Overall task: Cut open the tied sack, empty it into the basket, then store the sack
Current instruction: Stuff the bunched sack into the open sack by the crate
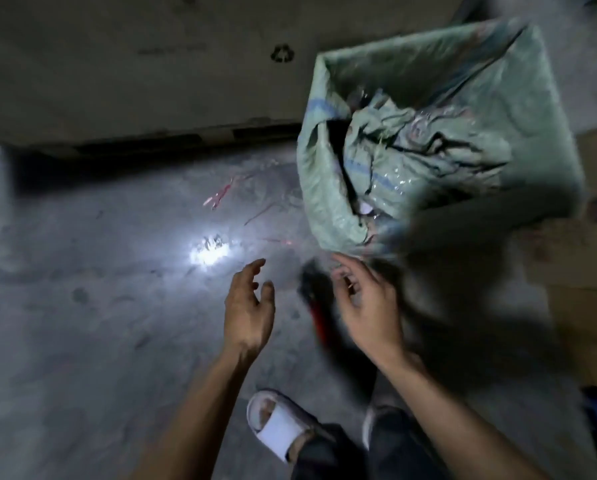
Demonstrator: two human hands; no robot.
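1. Two bare hands, left hand (250, 308) and right hand (368, 306), hung released, grasping nothing.
2. One pale green woven sack (439, 133) stood gaping just beyond them.
3. One white slipper (278, 422) rested on the grey concrete floor (82, 306); the room was dim.

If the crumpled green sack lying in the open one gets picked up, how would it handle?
The crumpled sack looks like thin woven plastic, creased and collapsed, so probably floppy and light. Its glossy patches suggest it may be slippery. Both hands, left hand and right hand, are open.
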